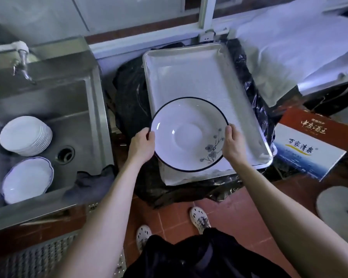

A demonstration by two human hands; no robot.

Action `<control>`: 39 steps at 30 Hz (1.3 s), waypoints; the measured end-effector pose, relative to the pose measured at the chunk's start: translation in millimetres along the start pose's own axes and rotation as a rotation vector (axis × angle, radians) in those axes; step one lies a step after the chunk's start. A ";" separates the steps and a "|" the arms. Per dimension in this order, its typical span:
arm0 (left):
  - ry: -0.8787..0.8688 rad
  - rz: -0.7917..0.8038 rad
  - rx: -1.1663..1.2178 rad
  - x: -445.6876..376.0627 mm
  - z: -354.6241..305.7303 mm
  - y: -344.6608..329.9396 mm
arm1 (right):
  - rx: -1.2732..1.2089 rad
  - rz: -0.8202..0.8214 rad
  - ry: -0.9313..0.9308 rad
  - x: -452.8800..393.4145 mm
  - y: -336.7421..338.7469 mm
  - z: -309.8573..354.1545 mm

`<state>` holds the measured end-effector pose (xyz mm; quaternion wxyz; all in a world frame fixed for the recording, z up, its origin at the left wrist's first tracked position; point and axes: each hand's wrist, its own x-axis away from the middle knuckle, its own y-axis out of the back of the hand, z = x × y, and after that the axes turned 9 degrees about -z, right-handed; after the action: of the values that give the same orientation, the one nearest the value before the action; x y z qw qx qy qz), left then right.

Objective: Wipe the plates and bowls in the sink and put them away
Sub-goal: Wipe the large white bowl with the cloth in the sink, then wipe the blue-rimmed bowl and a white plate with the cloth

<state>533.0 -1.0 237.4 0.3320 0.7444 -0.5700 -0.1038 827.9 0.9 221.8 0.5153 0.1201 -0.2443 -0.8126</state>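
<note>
Now left hand, right hand gripping bowl over tray; plates in sink

The bowl is glossy glazed ceramic, white with a dark rim and a painted blossom sprig. The tray is dull brushed metal, lined with matt white woven cloth. The sink is scuffed stainless steel. Crinkled shiny black plastic sheeting lies beneath. The floor is matt reddish tile.

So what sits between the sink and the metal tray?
In the head view, a black plastic-covered mound fills the gap between the sink and the tray; a grey cloth drapes the sink's near corner.
</note>
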 end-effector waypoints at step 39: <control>-0.045 -0.274 -0.908 100.9 156.5 260.8 | 0.682 0.982 1.129 139.1 -240.9 214.0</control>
<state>279.4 -186.2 301.1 0.5948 0.5897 -0.3706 -0.4014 483.4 18.9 286.5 0.7927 0.5403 -0.2064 -0.1928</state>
